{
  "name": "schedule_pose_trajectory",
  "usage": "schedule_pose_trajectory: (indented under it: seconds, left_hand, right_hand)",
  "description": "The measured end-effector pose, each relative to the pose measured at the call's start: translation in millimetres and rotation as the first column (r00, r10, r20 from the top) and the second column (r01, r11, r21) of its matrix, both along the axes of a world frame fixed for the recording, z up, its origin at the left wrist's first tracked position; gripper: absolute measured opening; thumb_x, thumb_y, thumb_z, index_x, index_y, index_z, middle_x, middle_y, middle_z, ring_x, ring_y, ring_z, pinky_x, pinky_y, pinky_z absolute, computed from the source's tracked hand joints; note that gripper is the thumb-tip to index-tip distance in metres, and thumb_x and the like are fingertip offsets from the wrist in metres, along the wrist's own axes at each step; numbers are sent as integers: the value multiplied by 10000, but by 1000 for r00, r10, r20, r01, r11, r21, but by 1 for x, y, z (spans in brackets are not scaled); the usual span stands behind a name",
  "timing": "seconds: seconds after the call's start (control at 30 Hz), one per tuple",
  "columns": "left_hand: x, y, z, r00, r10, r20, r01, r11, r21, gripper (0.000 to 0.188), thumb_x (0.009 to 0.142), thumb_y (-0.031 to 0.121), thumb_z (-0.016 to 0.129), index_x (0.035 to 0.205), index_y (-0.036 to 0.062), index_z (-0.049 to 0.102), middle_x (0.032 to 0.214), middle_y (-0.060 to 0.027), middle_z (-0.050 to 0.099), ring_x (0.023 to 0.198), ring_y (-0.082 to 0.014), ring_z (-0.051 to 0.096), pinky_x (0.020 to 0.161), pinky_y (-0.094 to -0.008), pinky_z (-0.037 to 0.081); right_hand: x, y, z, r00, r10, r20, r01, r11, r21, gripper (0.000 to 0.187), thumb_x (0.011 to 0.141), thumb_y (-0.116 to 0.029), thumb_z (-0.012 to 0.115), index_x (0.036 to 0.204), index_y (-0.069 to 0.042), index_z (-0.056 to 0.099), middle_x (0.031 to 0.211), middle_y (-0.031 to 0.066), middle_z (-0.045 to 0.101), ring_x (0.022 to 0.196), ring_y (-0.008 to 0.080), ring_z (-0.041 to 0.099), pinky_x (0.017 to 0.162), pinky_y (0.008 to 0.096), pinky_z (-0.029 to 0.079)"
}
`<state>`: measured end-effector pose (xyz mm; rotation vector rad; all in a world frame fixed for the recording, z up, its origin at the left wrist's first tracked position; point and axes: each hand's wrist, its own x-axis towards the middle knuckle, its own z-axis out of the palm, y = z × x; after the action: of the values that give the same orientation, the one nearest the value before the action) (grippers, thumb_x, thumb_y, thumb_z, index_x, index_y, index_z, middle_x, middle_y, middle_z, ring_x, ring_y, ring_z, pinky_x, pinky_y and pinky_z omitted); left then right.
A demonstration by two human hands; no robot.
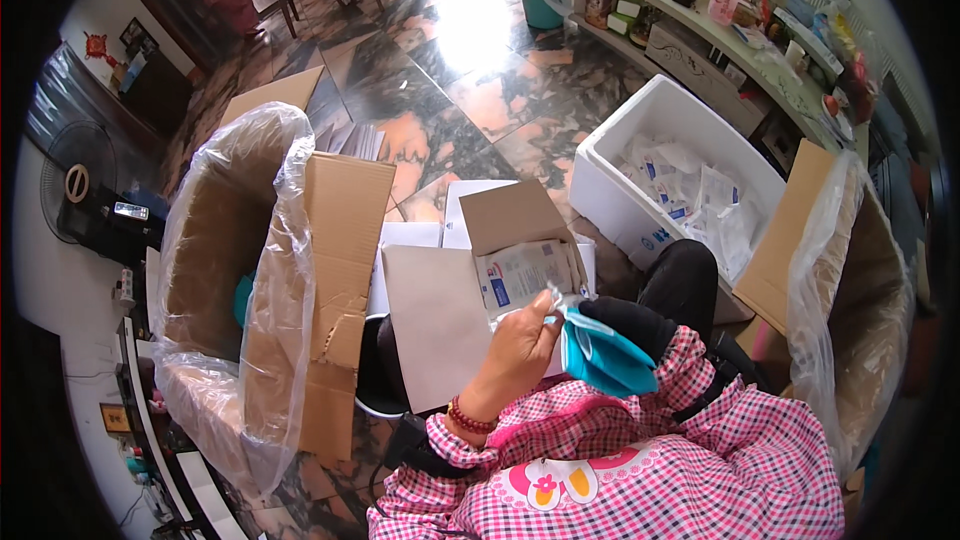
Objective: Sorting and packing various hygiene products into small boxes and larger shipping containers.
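In front of my chest is a folded teal pouch-like piece with pale edging; its exact kind is unclear. My left hand, with a red bead bracelet, pinches a thin whitish strip at the upper left of the teal piece. My right hand, black-covered, is closed on the teal piece from above and the right, its fingertips partly hidden. Just beyond my hands, an open carton with raised flaps holds a stack of flat printed packets.
On my left stands a large plastic-lined cardboard box, with something teal inside. A white foam box of printed packets is at the far right. Another lined box stands to my right. Farther off are a green bin and a cluttered counter.
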<state>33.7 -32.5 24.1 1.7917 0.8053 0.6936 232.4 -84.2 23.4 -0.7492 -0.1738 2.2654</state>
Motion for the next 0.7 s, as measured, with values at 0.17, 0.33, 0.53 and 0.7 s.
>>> schedule_pose_trajectory:
  seconds: [0.17,0.33,0.53,0.7]
  left_hand:
    - [-18,-11,16,801,423,423,126,572,-810,203,978,231,527,810,119,509,686,81,400,567,-50,385,519,-257,303]
    - [-24,-48,9,873,356,332,-96,795,-599,195,956,225,571,838,73,545,755,23,482,691,-60,460,607,-247,358]
    - [-64,-42,59,553,339,762,-212,941,-264,308,1030,208,461,744,90,464,654,18,408,553,-71,368,548,-252,327]
    - [-43,-6,61,838,389,382,-248,896,-369,329,1067,270,419,829,74,534,735,18,497,569,-12,326,502,-195,251]
  right_hand:
    - [1,1,-26,844,-117,523,-126,905,407,268,991,-248,588,1118,-31,680,968,66,701,876,140,649,827,307,537]
    - [-2,10,-18,958,-221,182,231,972,-40,314,977,-279,598,1157,-27,652,1017,92,692,927,200,663,861,351,540]
    - [37,25,-55,891,-450,-62,453,891,43,316,972,-267,606,1156,-14,650,1029,98,687,930,203,661,866,352,534]
    - [22,23,-10,833,-537,131,530,843,88,319,967,-257,612,1156,-2,648,1039,102,683,934,204,660,869,353,529]
